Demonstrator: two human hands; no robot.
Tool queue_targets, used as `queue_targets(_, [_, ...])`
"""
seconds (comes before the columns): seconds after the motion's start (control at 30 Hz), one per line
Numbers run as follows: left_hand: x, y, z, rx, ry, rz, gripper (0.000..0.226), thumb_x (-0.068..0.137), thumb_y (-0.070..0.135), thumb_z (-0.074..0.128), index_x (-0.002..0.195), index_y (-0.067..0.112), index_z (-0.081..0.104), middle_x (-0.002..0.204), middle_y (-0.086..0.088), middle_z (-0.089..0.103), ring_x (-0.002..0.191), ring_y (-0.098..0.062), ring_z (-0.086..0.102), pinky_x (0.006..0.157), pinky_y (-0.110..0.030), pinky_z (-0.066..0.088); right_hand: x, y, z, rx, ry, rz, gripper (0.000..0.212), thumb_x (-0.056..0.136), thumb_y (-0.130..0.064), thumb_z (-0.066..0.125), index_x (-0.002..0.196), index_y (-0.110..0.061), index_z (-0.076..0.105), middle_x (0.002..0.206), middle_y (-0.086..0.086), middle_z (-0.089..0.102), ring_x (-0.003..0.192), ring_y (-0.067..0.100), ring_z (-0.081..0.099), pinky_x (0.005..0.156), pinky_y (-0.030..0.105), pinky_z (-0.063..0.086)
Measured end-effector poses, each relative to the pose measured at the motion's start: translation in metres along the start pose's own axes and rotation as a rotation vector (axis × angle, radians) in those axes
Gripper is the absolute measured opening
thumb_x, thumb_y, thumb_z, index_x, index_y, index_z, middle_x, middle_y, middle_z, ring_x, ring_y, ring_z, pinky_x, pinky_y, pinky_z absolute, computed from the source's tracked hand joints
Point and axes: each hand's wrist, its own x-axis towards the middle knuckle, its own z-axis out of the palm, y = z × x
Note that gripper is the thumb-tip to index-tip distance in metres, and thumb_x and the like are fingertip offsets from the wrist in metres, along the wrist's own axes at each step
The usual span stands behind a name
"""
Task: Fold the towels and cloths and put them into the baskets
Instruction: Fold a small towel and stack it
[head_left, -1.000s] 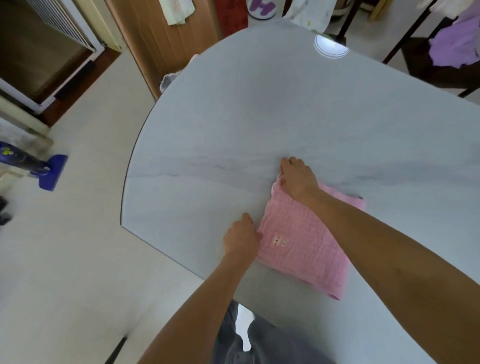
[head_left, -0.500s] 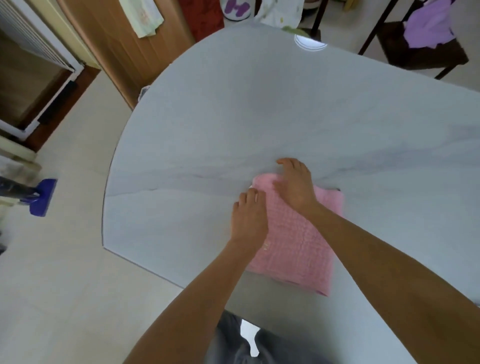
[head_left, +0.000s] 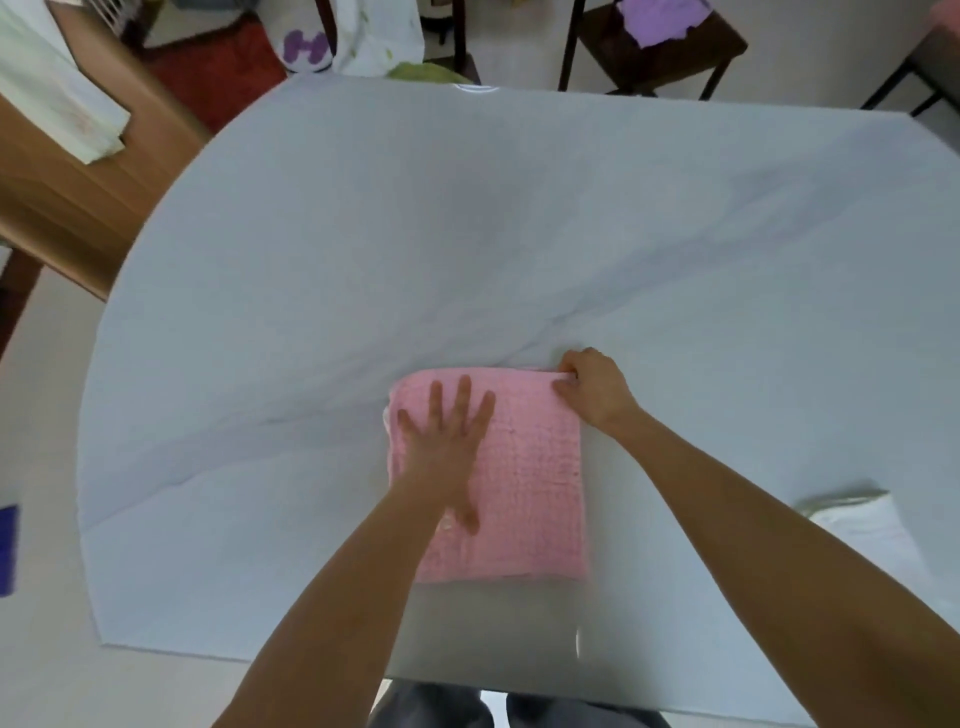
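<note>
Pink waffle-weave cloth now lies folded square on the pale marble table; the left hand has flattened onto it, while the right hand pinches its far corner. Basketing likely comes next.

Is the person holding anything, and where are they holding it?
The right hand pinches the pink towel at its far right corner. The left hand only presses flat on top.

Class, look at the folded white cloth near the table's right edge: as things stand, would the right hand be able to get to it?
Probably yes. The white cloth lies beside the right forearm on bare table, nothing between. But the right hand pinches the pink towel corner and must release first.
</note>
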Motion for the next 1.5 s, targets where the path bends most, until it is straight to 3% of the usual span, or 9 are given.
queue_targets(0.47, [-0.014, -0.013, 0.019, -0.095, 0.125, 0.108, 0.135, 0.062, 0.073, 0.069, 0.147, 0.025, -0.026, 0.145, -0.001, -0.044, 0.141, -0.031, -0.031, 0.111, -0.067, -0.001, -0.114, -0.001, 0.038, 0.234, 0.155, 0.308, 0.044, 0.098, -0.03, 0.045, 0.138, -0.016, 0.033, 0.118, 0.012, 0.052, 0.104, 0.031, 0.056, 0.083, 0.045, 0.049])
queue_targets(0.67, [-0.03, -0.028, 0.047, -0.136, 0.025, 0.081, 0.145, 0.054, 0.073, 0.074, 0.146, 0.029, -0.028, 0.148, 0.002, -0.044, 0.14, -0.033, -0.033, 0.111, -0.068, -0.002, -0.171, -0.012, 0.068, -0.029, 0.097, 0.096, 0.057, 0.1, -0.025, 0.033, 0.151, -0.038, 0.012, 0.109, 0.005, 0.037, 0.076, 0.021, 0.047, 0.068, 0.035, 0.046])
queue_targets(0.83, [-0.029, -0.028, 0.052, -0.114, 0.034, 0.107, 0.157, 0.041, 0.077, 0.076, 0.143, 0.029, -0.034, 0.146, -0.003, -0.047, 0.136, -0.038, -0.037, 0.107, -0.072, -0.004, -0.188, -0.005, 0.071, -0.097, 0.104, 0.024, 0.057, 0.082, -0.082, 0.028, 0.124, -0.045, 0.032, 0.125, -0.007, 0.053, 0.104, 0.025, 0.058, 0.092, 0.044, 0.043])
queue_targets(0.97, [-0.027, -0.028, 0.053, -0.074, 0.026, 0.13, 0.157, 0.041, 0.079, 0.075, 0.144, 0.027, -0.032, 0.147, -0.007, -0.044, 0.137, -0.042, -0.034, 0.105, -0.072, -0.005, -0.199, 0.005, 0.076, -0.199, 0.125, 0.114, 0.047, 0.097, -0.052, 0.041, 0.138, -0.031, 0.032, 0.141, 0.006, 0.044, 0.118, 0.033, 0.051, 0.096, 0.046, 0.042])
queue_targets(1.07, [-0.03, -0.035, 0.045, -0.077, 0.084, 0.164, 0.133, 0.056, 0.078, 0.068, 0.153, 0.029, -0.009, 0.158, -0.004, -0.024, 0.144, -0.038, -0.018, 0.107, -0.066, -0.011, -0.198, -0.003, 0.084, -0.258, 0.282, 0.081, 0.055, 0.081, 0.001, 0.061, 0.133, -0.008, 0.045, 0.133, 0.024, 0.048, 0.107, 0.039, 0.051, 0.086, 0.045, 0.049])
queue_targets(1.17, [-0.033, -0.057, 0.03, -0.067, 0.454, 0.332, 0.055, 0.084, 0.049, 0.046, 0.13, 0.02, 0.058, 0.145, -0.007, 0.048, 0.138, -0.035, 0.037, 0.108, -0.068, 0.012, -0.194, -0.052, 0.092, -0.108, 0.272, -0.052, 0.042, 0.081, -0.001, 0.062, 0.122, 0.001, 0.055, 0.118, 0.022, 0.058, 0.094, 0.037, 0.058, 0.076, 0.043, 0.054])
queue_targets(1.23, [-0.032, -0.079, 0.026, 0.102, 0.611, 0.524, 0.042, 0.08, 0.021, 0.037, 0.098, 0.016, 0.075, 0.11, -0.007, 0.071, 0.11, -0.034, 0.064, 0.095, -0.067, 0.037, -0.191, -0.089, 0.105, -0.04, 0.17, -0.131, 0.037, 0.089, -0.017, 0.05, 0.12, 0.003, 0.056, 0.113, 0.02, 0.059, 0.091, 0.035, 0.058, 0.072, 0.04, 0.055])
queue_targets(1.37, [-0.021, -0.09, 0.019, 0.406, 0.583, 0.735, 0.05, 0.074, 0.006, 0.031, 0.094, 0.007, 0.076, 0.105, -0.015, 0.072, 0.098, -0.037, 0.068, 0.079, -0.058, 0.053, -0.188, -0.13, 0.137, -0.171, -0.099, 0.022, 0.066, 0.081, -0.05, 0.052, 0.119, 0.003, 0.057, 0.111, 0.017, 0.059, 0.095, 0.032, 0.059, 0.075, 0.036, 0.054])
queue_targets(1.5, [-0.012, -0.093, 0.014, 0.477, 0.427, 0.672, 0.057, 0.088, 0.009, 0.022, 0.134, 0.008, 0.055, 0.142, -0.018, 0.048, 0.127, -0.036, 0.05, 0.105, -0.051, 0.038, -0.18, -0.163, 0.143, -0.264, -0.07, 0.191, 0.086, 0.073, -0.05, 0.071, 0.13, 0.01, 0.046, 0.122, 0.024, 0.051, 0.107, 0.036, 0.054, 0.086, 0.039, 0.051])
